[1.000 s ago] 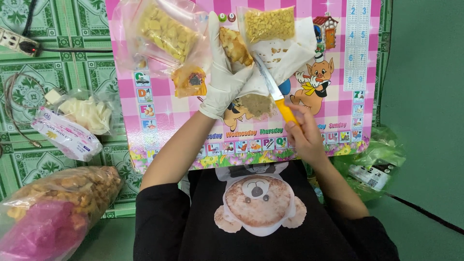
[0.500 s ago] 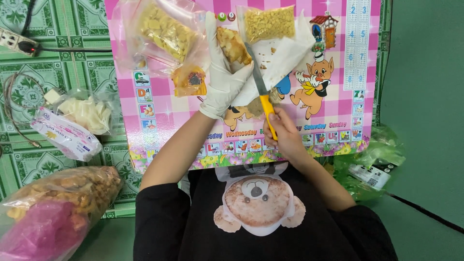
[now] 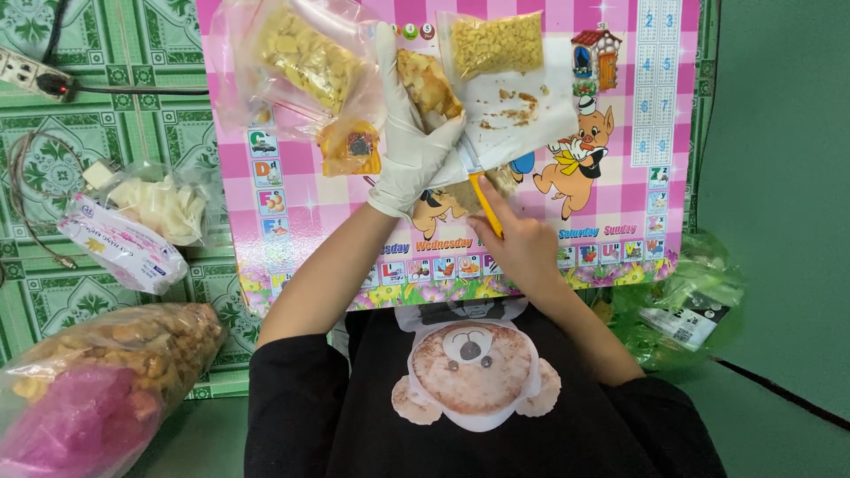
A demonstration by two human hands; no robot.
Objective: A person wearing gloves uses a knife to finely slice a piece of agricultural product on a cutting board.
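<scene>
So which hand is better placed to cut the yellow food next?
Probably the right hand: it grips the yellow-handled knife, blade pointing at the yellow food. The gloved left hand holds that food steady over the white paper.

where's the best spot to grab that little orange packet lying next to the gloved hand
Probably by the top edge of the small orange packet, coming from the open pink mat on its left. It lies flat with a dark lump in its middle, so the thin sealed rim pinches more easily than the bulge. The gloved left hand crowds its right side and the large bag of yellow pieces overlaps above.
</scene>
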